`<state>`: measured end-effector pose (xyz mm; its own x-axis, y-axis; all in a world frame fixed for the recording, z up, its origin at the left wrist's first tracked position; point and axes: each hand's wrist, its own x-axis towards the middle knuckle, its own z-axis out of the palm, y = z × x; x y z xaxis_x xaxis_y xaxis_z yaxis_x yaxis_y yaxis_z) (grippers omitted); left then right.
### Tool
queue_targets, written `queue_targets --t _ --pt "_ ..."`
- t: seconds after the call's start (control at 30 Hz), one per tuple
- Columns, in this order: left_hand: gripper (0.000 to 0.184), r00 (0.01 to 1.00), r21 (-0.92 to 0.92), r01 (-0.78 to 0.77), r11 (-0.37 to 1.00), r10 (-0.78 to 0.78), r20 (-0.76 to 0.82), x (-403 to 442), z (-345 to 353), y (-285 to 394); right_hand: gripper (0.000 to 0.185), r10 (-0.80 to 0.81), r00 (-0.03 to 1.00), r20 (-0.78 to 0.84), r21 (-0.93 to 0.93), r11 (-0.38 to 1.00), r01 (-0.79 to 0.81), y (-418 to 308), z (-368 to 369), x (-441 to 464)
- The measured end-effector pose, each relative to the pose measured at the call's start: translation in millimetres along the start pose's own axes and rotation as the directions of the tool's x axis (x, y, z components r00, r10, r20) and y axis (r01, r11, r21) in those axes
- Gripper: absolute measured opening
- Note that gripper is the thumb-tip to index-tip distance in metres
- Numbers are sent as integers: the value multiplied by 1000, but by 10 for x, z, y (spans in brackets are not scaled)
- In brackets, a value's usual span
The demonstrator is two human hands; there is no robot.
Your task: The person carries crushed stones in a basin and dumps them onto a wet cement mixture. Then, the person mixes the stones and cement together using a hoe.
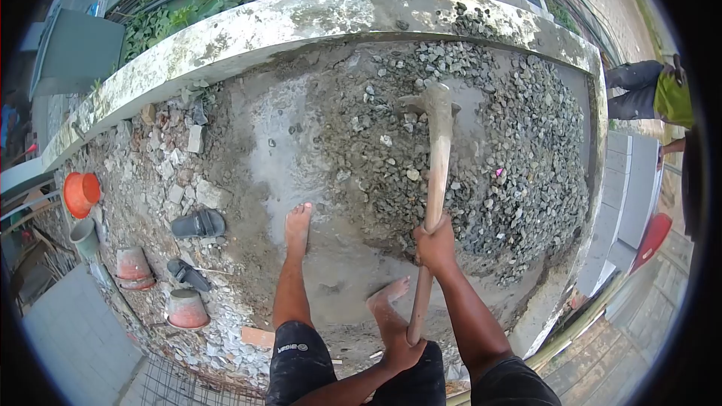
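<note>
A hoe with a long wooden handle (438,173) reaches away from me over the ground. Its metal head, partly hidden by the handle's thick end, rests at the gravel (398,180). My right hand (436,243) is closed around the middle of the handle. Lower down, near its butt end, my left hand (404,353) grips it too. Wet grey mix surrounds the stones, and a pale cement-like patch (278,143) lies left of them. My bare feet stand in the wet mud.
A low mossy wall (248,30) curves around the far side. On the left are an orange bucket (81,194), several other buckets, black sandals (198,224) and rubble (177,150). Another person (650,92) stands beyond the wall at the right.
</note>
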<state>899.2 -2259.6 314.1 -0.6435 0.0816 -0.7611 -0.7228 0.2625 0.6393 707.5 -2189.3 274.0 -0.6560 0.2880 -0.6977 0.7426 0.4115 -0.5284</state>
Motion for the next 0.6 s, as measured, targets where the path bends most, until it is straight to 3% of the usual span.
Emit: queue_targets --t 0.03,0.07,0.13,0.2,0.23,0.27,0.3,0.33,0.4,0.47,0.53,0.6 --pt "24 1000 -10 -20 1000 20 -4 25 -23 -15 29 -132 990 -49 -13 991 131 28 9 -37" --pt "25 999 -25 -52 998 52 -15 65 -48 -6 29 -128 991 -48 -19 992 127 -90 -23 -40" --pt "25 988 -44 -148 988 145 -61 235 -78 6 27 -380 918 -112 -47 925 377 -394 -105 -62" --pt "26 951 -52 -286 957 276 -139 553 -80 31 24 -245 966 -85 117 960 254 -746 -71 279" --pt "27 969 -67 -225 972 217 -115 707 -56 24 24 -284 954 -101 94 951 293 -827 7 554" --pt "23 999 -107 -45 993 42 -28 869 -30 24 23 -320 940 -116 69 942 329 -821 96 797" --pt "19 990 -128 135 983 -127 66 998 8 -6 30 -164 986 -31 48 985 165 -812 164 965" --pt "19 990 -121 128 984 -120 67 1026 86 -79 37 -3 999 53 12 1000 2 -739 224 1094" --pt "18 950 -194 311 930 -296 102 1014 239 -255 39 5 999 52 -26 1000 -4 -169 347 1387" --pt "22 956 -192 292 937 -281 83 958 273 -420 41 31 997 65 -75 997 -26 237 436 1497" --pt "26 966 -191 258 947 -249 70 875 372 -453 44 22 999 46 -10 1000 -21 429 392 1536" --pt "28 994 -160 110 981 -113 -11 765 416 -420 44 13 1000 22 13 1000 -13 549 312 1486"
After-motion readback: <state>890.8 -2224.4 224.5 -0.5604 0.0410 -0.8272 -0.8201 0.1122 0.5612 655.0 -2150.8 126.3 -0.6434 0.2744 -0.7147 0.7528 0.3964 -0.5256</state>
